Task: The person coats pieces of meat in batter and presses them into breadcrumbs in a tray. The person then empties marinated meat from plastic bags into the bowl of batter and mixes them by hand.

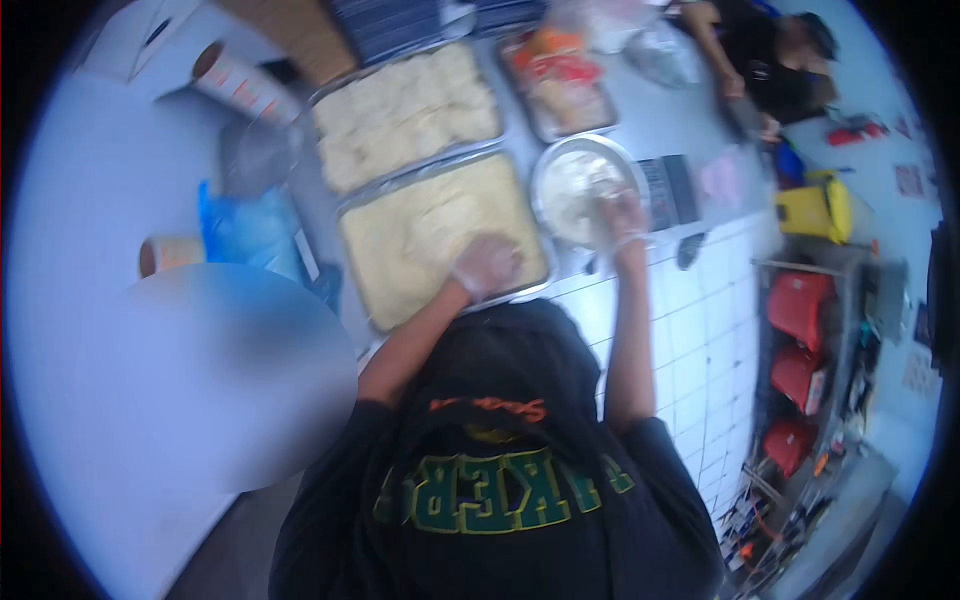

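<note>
My left hand (488,265), in a clear glove, is low over the near right part of a metal tray (350,270). The tray holds a smooth pale yellow layer (385,245) with a lighter patch in its middle. The fingers look curled, and what they hold, if anything, is hidden. My right hand (622,215), also gloved, is at the right side of a round metal bowl (540,185) with a creamy white mass (575,190) in it. Its fingers are bent together over the white mass. Blur hides what is between them.
Behind the near tray lies a second tray (410,110) with pale pieces. A smaller tray (565,95) holds red and orange packets. A dark scale-like device (670,190) stands right of the bowl. Blue plastic (255,235) lies left. Another person (770,65) is at the upper right.
</note>
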